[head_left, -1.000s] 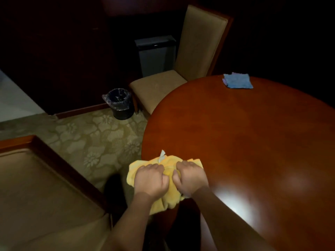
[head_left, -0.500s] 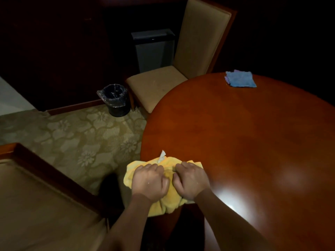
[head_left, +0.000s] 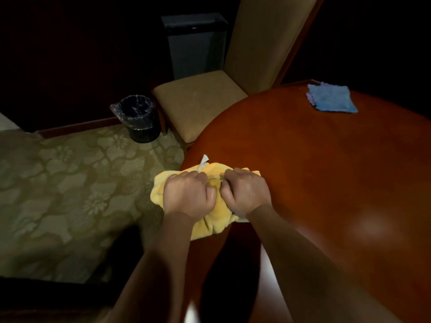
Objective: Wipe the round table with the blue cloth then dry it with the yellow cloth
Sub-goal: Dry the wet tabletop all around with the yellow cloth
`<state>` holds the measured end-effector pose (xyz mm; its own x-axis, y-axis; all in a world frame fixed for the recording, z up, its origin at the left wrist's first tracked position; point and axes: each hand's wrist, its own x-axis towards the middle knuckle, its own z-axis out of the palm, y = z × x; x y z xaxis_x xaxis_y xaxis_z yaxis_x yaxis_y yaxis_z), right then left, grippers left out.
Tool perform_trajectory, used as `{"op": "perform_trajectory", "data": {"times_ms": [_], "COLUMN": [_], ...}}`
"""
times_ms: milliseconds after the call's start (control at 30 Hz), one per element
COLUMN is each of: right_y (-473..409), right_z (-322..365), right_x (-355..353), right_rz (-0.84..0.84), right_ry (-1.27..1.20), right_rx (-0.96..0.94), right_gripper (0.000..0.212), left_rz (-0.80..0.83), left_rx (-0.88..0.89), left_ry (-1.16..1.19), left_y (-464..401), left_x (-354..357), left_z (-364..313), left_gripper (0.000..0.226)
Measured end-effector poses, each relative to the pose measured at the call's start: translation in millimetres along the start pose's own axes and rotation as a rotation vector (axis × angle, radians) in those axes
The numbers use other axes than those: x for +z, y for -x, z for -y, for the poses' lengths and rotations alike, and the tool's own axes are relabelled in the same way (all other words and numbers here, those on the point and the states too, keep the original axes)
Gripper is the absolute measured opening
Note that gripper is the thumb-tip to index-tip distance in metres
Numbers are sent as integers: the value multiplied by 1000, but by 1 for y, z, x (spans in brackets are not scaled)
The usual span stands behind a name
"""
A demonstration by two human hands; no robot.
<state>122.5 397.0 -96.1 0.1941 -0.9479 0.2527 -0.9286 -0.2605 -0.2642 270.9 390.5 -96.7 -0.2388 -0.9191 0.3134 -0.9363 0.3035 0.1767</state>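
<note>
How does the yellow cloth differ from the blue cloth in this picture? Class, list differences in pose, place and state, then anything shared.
1. The yellow terry cloth is bunched and crumpled; the blue terry cloth lies flat.
2. The left hand and right hand grip the yellow cloth; nothing touches the blue cloth.
3. The yellow cloth hangs over the near edge of the round reddish wooden table; the blue cloth sits by the far edge.

Both are on the table.
</note>
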Motion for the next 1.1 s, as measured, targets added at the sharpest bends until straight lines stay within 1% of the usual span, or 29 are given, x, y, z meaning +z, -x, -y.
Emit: {"op": "perform_trajectory", "data": {"times_ms": [100,200,300,400,567,633,700,733,833,900,967,1100], "right_y": [-10,-10,1,31,100,126,149,157,165,160,154,133], "right_z": [-3,-3,2,14,44,53,62,64,66,63,59,48], "right_x": [1,1,-6,-18,-37,-43,-44,-43,-39,-35,-30,-23], "right_rz": [21,-4,72,118,184,207,201,187,144,109,73,32], "right_ry": [26,28,71,61,25,12,21,30,45,29,-15,-55], "right_rx": [15,7,7,-9,-4,8,32,49,75,53,45,46], "right_gripper": [41,41,53,61,60,57,48,43,33,28,26,26], "left_rz": [-25,6,31,64,146,204,316,345,372,359,288,227], "left_rx": [19,28,21,21,35,37,43,54,70,68,77,150], "left_ry": [-5,-26,-76,-54,-20,-18,-44,-53,-48,-16,11,22], "left_y": [-9,-11,4,37,102,128,146,152,154,150,143,114], "left_x": [2,-1,-9,-21,-49,-59,-71,-74,-76,-70,-61,-48], "left_z": [3,2,-5,-13,-27,-33,-40,-41,-40,-36,-30,-22], "left_gripper": [31,30,31,30,27,29,37,40,47,46,36,31]}}
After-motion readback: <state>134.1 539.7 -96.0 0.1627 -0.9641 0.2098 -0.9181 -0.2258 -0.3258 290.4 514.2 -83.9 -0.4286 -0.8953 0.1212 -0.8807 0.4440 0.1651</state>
